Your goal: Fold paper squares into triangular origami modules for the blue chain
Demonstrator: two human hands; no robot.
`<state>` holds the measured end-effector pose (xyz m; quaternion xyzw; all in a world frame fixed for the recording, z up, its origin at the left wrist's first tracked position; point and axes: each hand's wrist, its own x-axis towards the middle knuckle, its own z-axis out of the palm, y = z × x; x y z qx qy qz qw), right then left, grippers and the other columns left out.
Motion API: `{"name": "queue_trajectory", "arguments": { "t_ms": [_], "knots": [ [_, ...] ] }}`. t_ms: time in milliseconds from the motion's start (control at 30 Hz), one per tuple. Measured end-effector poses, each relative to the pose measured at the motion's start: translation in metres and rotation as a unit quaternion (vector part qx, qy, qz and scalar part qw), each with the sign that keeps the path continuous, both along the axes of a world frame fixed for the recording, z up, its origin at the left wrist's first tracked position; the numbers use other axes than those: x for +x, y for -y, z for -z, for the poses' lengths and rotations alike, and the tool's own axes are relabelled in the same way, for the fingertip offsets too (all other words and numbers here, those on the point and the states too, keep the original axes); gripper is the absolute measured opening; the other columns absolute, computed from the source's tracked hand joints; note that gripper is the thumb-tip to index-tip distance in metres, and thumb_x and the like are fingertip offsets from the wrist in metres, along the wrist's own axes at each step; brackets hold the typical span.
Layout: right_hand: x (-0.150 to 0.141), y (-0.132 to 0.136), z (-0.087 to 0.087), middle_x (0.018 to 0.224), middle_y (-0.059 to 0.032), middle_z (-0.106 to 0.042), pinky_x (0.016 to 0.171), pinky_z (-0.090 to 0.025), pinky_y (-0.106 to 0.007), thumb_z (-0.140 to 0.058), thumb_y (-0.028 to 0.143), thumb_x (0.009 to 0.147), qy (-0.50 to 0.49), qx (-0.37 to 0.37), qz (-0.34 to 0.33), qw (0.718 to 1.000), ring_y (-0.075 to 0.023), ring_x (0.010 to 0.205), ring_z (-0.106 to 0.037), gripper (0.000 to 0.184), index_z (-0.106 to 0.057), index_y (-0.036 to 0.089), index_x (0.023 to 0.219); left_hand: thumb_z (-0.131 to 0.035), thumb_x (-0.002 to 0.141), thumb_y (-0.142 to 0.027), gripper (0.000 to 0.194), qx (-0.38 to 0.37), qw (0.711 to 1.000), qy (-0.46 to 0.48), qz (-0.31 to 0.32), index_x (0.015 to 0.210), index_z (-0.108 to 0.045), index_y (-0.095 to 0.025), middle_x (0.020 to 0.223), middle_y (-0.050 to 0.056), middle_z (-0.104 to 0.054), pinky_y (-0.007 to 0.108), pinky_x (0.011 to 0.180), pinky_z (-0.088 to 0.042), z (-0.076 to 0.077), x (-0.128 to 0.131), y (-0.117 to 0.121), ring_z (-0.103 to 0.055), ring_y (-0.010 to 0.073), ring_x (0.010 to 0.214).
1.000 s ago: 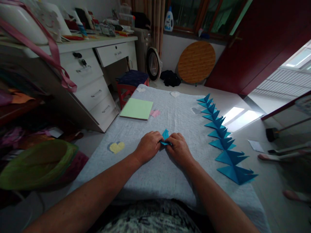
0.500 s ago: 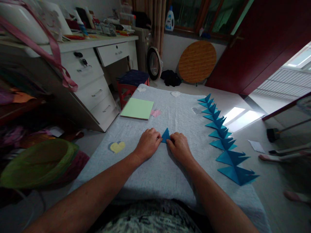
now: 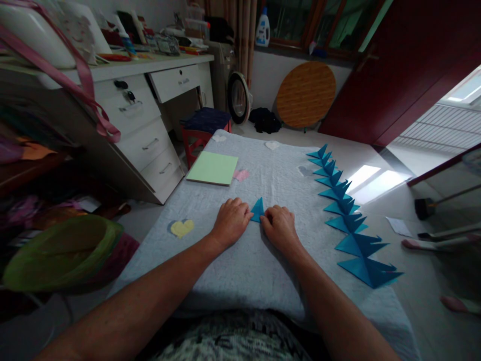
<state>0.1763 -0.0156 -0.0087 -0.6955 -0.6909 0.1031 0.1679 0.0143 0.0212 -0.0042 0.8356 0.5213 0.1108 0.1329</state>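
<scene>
Head view: the row of blue folded papers [image 3: 341, 206] looks done; left hand [image 3: 232, 220] and right hand [image 3: 281, 226] pinch a small blue triangle [image 3: 257, 212], seemingly unfinished.

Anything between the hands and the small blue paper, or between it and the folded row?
Left hand and right hand touch the blue paper directly; only the right hand stands between it and the folded row.

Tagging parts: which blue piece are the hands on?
The lone blue triangle, between left hand and right hand; the other blue pieces form a row along the right side of the cloth.
</scene>
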Motion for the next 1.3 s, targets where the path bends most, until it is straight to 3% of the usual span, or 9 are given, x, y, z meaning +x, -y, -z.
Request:
{"name": "queue_trajectory", "arguments": {
  "t_ms": [433, 567, 633, 767, 933, 1300],
  "knots": [
    [-0.0017, 0.0, 0.0, 0.084, -0.0059, -0.068, 0.073, -0.027, -0.034, -0.059, 0.024, 0.09, 0.006, 0.004, 0.008, 1.0, -0.0226, 0.084, -0.055, 0.015, -0.066, 0.018, 0.078, -0.055, 0.096, -0.031, 0.02, 0.019, 1.0, -0.001, 0.004, 0.086, -0.066, -0.017, 0.096, 0.009, -0.064, 0.039, 0.087, -0.044, 0.0033, 0.0003, -0.001, -0.056, 0.0256, 0.095],
    [-0.0016, 0.0018, 0.0012, 0.086, -0.005, -0.068, 0.076, -0.029, -0.034, -0.061, 0.02, 0.088, -0.014, 0.023, 0.008, 1.0, -0.0229, 0.085, -0.056, 0.005, -0.064, 0.018, 0.09, -0.057, 0.095, -0.03, 0.018, 0.021, 1.0, 0.002, -0.001, 0.084, -0.064, -0.018, 0.094, 0.009, -0.064, 0.039, 0.086, -0.044, 0.0041, -0.0002, -0.0011, -0.056, 0.0257, 0.093],
    [-0.0016, 0.0026, 0.0009, 0.09, -0.0052, -0.068, 0.078, -0.029, -0.034, -0.061, 0.018, 0.087, -0.016, 0.029, -0.004, 0.999, -0.023, 0.088, -0.055, 0.008, -0.064, 0.018, 0.095, -0.057, 0.094, -0.03, 0.016, 0.019, 1.0, 0.015, -0.004, 0.085, -0.062, -0.018, 0.094, 0.008, -0.064, 0.039, 0.086, -0.044, 0.0038, -0.0009, -0.0004, -0.056, 0.0252, 0.092],
    [-0.001, 0.0025, 0.0003, 0.091, -0.0053, -0.067, 0.077, -0.029, -0.033, -0.055, 0.016, 0.092, -0.009, 0.018, -0.041, 0.999, -0.0227, 0.091, -0.054, 0.012, -0.066, 0.02, 0.088, -0.056, 0.094, -0.024, 0.008, 0.02, 0.998, 0.05, 0.015, 0.089, -0.061, -0.02, 0.096, 0.006, -0.064, 0.037, 0.086, -0.044, 0.0024, -0.0025, 0.0019, -0.055, 0.0235, 0.093],
    [-0.002, 0.0016, 0.001, 0.088, -0.0048, -0.066, 0.076, -0.028, -0.034, -0.057, 0.022, 0.092, -0.009, 0.015, -0.034, 0.999, -0.0222, 0.089, -0.053, 0.012, -0.066, 0.02, 0.085, -0.05, 0.096, -0.02, 0.013, 0.01, 0.997, 0.05, 0.049, 0.089, -0.061, -0.02, 0.096, 0.006, -0.062, 0.036, 0.087, -0.043, 0.003, -0.0021, 0.0025, -0.055, 0.0229, 0.095],
    [-0.0067, 0.0063, -0.0013, 0.102, -0.0095, -0.061, 0.08, -0.031, -0.038, -0.062, 0.029, 0.09, 0.03, 0.01, 0.009, 0.999, -0.028, 0.097, -0.049, 0.01, -0.067, 0.024, 0.096, -0.062, 0.091, -0.036, 0.012, 0.0, 0.999, 0.009, -0.038, 0.093, -0.062, -0.024, 0.102, 0.006, -0.059, 0.041, 0.086, -0.04, 0.0049, 0.0015, 0.0054, -0.051, 0.0282, 0.102]
  ]
}}
